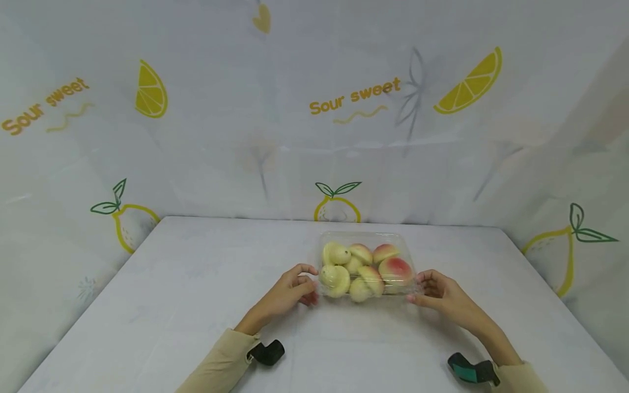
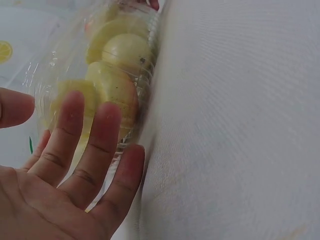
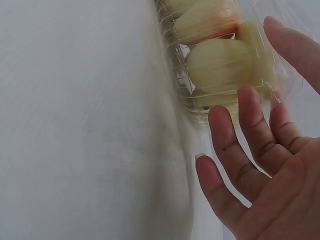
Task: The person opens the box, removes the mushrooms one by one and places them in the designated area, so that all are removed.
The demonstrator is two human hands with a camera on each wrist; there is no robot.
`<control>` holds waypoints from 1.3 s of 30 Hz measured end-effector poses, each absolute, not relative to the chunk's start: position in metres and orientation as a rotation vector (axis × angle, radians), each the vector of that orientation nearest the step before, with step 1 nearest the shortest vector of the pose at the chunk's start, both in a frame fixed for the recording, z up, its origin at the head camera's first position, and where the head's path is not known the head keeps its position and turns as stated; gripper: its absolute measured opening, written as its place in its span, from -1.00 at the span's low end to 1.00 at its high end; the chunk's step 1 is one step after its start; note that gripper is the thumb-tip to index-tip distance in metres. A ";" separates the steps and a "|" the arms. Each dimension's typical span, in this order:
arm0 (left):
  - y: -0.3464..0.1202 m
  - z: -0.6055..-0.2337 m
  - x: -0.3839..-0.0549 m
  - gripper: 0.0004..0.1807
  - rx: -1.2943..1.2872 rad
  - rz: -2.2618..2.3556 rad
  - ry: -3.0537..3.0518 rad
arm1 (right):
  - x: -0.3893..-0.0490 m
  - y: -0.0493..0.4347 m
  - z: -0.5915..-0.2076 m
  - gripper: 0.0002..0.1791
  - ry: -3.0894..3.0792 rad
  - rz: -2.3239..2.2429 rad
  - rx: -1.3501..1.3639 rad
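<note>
A clear plastic box (image 1: 362, 236) with ribbed sides lies on the table, holding several pale yellow and red-blushed pieces that look like peaches (image 1: 395, 271). My left hand (image 1: 294, 289) is at the box's left end, fingers loosely bent and thumb apart. In the left wrist view, the left fingers (image 2: 102, 132) spread beside the box's wall, with nothing gripped. At the right end is my right hand (image 1: 439, 295), its fingertips by the near right corner. The right wrist view shows the right fingers (image 3: 256, 120) slightly bent against or near the plastic; contact cannot be told.
The white-covered table (image 1: 206, 273) stretches around the box. Behind it hangs a pale curtain (image 1: 211, 164) printed with lemons and lettering. A dark camera mount sits on the left wrist (image 1: 267, 353) and another on the right wrist (image 1: 469, 370).
</note>
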State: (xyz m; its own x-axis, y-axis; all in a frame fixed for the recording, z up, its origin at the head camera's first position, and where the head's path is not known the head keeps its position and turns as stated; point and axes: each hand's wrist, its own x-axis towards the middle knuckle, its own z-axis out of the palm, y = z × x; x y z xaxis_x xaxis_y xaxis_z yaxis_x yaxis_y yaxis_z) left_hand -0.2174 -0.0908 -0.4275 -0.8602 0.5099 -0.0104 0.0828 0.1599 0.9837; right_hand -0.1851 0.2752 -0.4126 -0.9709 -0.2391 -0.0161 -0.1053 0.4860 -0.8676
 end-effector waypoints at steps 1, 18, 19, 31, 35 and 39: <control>-0.091 -0.427 -0.218 -0.61 0.565 1.755 2.083 | -0.185 0.275 -0.412 -0.52 2.588 -1.500 -0.306; -0.091 -0.427 -0.215 -0.49 0.612 1.719 2.008 | -0.182 0.285 -0.410 -0.57 2.478 -1.561 -0.368; -0.090 -0.428 -0.215 -0.50 0.618 1.726 2.005 | -0.181 0.286 -0.410 -0.58 2.455 -1.577 -0.382; -0.085 -0.431 -0.215 -0.69 0.620 1.795 1.893 | -0.186 0.296 -0.411 -0.71 2.234 -1.675 -0.458; -0.083 -0.431 -0.214 -0.73 0.590 1.810 1.877 | -0.186 0.297 -0.411 -0.72 2.209 -1.696 -0.476; -0.081 -0.430 -0.211 -0.73 0.539 1.822 1.863 | -0.187 0.299 -0.412 -0.74 2.197 -1.703 -0.499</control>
